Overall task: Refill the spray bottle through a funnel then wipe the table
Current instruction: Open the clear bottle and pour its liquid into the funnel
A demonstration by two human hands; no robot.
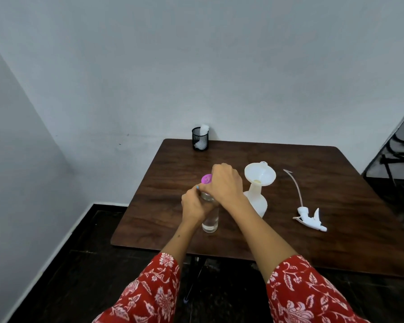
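From the head view, both hands meet on one clear water bottle (210, 220) standing upright near the tabletop's (313, 248) front edge: the left hand (194, 206) grips its neck, the right hand (224, 184) curls over the top beside a purple cap (206, 178). The one spray bottle (258, 201), upright with one funnel (259, 174) seated in its mouth, stands just right of the hands, nearer the right one. One trigger head (309, 217) lies farther right; one mesh cup (200, 138) sits at the back.

Funnel (259, 174) (atop bottle (257, 201)) crowds right hand (224, 183).
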